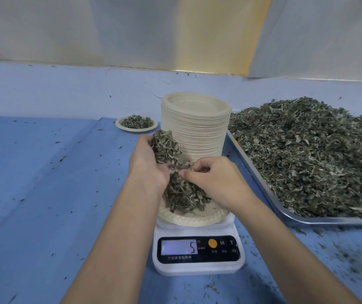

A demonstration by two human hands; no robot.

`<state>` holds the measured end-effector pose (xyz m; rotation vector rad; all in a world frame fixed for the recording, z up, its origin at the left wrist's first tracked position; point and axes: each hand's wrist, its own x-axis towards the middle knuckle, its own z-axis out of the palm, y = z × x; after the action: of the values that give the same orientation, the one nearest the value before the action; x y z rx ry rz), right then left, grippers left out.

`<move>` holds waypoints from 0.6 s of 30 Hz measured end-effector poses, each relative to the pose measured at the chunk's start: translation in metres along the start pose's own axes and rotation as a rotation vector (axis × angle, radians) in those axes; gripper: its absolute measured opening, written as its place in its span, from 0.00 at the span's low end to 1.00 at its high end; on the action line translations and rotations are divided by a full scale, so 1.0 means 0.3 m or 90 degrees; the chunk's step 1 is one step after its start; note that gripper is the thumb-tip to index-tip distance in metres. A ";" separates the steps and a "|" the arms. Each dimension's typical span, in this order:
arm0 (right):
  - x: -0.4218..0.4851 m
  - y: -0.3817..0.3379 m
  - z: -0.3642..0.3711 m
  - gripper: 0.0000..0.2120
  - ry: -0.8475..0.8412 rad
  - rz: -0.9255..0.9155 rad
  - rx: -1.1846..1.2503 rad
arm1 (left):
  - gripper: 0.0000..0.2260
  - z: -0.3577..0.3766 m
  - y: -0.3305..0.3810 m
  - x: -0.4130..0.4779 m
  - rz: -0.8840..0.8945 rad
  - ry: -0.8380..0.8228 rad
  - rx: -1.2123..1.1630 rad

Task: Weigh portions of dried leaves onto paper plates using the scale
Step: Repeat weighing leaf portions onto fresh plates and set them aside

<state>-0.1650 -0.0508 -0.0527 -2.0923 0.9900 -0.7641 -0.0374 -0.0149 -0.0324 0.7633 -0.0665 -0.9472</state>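
Observation:
A white digital scale [198, 266] stands at the centre front, its display showing 5. On it sits a paper plate [194, 218] with a small heap of dried leaves [186, 197]. Above the plate my left hand [148, 163] cups a handful of dried leaves [165, 147]. Just to its right, my right hand [214, 182] pinches leaves over the plate with curled fingers.
A tall stack of paper plates [195, 126] stands just behind the scale. A filled plate [136, 124] lies back left of it. A metal tray [294, 218] heaped with dried leaves [311, 154] takes up the right side. Leaf crumbs dot the blue table cover [44, 183].

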 end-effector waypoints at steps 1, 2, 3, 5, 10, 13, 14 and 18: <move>0.000 0.002 -0.002 0.15 0.003 0.004 -0.014 | 0.07 -0.003 0.003 0.001 -0.001 0.007 -0.011; 0.001 0.003 -0.003 0.16 0.008 0.008 -0.031 | 0.07 -0.006 0.008 -0.001 -0.002 0.008 -0.030; 0.001 0.004 -0.005 0.16 0.013 0.013 -0.047 | 0.07 -0.007 0.013 -0.004 -0.001 0.006 -0.052; 0.000 0.004 -0.009 0.17 0.023 0.023 -0.062 | 0.06 -0.007 0.024 -0.011 0.010 0.003 -0.092; 0.000 -0.002 -0.013 0.14 0.083 0.009 0.006 | 0.06 0.006 0.029 -0.030 0.016 -0.028 -0.115; 0.007 -0.006 -0.018 0.10 0.120 -0.010 0.106 | 0.06 0.017 0.021 -0.040 0.000 -0.040 -0.102; 0.008 -0.006 -0.019 0.09 0.124 -0.015 0.130 | 0.06 0.020 0.018 -0.041 -0.006 -0.045 -0.094; 0.011 -0.002 -0.017 0.07 0.110 -0.019 0.164 | 0.07 0.024 0.003 -0.046 -0.033 -0.072 -0.027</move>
<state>-0.1667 -0.0549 -0.0484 -1.8458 0.8996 -1.0438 -0.0478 -0.0083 -0.0227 0.6741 -0.1254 -1.0379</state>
